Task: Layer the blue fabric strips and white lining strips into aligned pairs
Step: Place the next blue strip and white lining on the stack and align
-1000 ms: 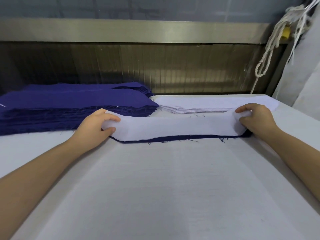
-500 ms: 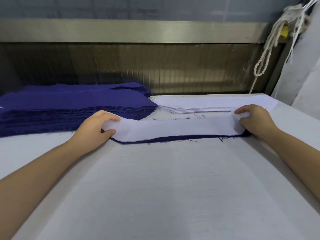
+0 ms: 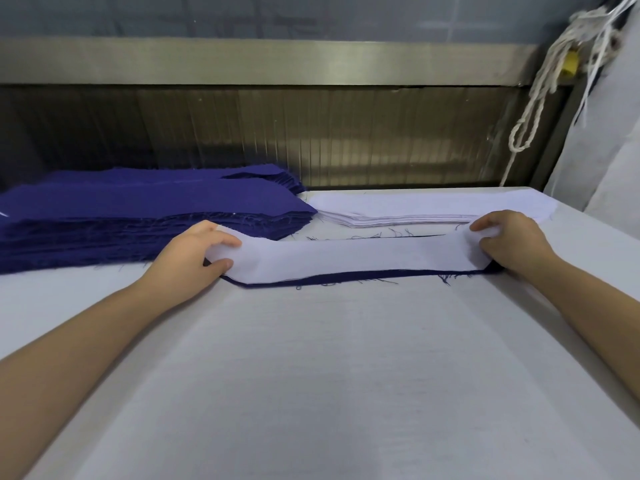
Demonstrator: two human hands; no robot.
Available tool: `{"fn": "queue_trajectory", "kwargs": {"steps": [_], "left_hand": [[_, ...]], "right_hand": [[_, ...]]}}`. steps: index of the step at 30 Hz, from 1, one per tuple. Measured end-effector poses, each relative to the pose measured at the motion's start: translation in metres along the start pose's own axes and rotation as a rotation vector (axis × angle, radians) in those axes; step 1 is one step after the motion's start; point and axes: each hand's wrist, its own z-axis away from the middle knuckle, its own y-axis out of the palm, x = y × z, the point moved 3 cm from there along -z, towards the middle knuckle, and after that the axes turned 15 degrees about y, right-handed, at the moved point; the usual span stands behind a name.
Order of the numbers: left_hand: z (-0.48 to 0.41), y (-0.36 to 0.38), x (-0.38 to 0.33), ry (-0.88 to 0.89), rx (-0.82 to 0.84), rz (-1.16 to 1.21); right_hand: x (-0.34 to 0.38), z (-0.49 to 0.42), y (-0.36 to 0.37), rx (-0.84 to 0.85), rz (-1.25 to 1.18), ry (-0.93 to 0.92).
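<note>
Since a second ago, the far edge of the white lining strip (image 3: 346,258) has slid toward me, baring frayed threads behind it.

Head view: my left hand (image 3: 188,258) pinches its left end and my right hand (image 3: 509,244) grips its right end. It lies over the blue strip (image 3: 346,277) on the surface (image 3: 311,375), just in front of the blue stack (image 3: 138,209). Blue shows along the near edge, so I reckon an uneven tug would skew the pair.
</note>
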Motion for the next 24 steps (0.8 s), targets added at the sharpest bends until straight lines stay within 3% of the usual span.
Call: {"fn": "queue_trajectory", "kwargs": {"steps": [10,15,24], "left_hand": [[0.002,-0.008,-0.01,0.111,-0.079,-0.111],[0.001,-0.007,-0.011,0.16,-0.032,-0.118],[0.001,-0.006,-0.012,0.152,0.038,-0.128]], "right_hand": [[0.008,0.009,-0.002,-0.06,0.192,-0.077],[0.011,0.012,0.004,0.02,0.124,-0.202],[0.009,0.008,0.01,0.088,0.111,-0.168]]}}
